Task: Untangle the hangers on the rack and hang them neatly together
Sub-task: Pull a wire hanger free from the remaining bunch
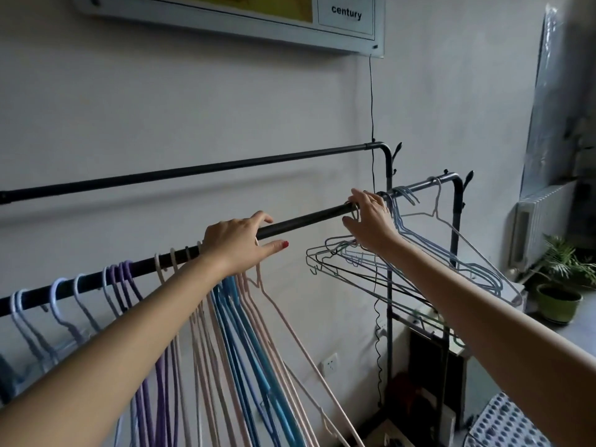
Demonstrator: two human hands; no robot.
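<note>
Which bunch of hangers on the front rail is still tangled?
The pale blue-grey wire hangers at the right hand: they splay crosswise at odd angles, while the pink, blue and purple hangers by the left hand hang straight down.

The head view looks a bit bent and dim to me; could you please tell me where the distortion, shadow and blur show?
In the head view, wide-angle distortion bows the back rail and stretches both forearms at the lower corners; soft daylight from the right casts a faint rail shadow on the wall; the plant and window edge are blurred, and no strong glare shows.
</note>
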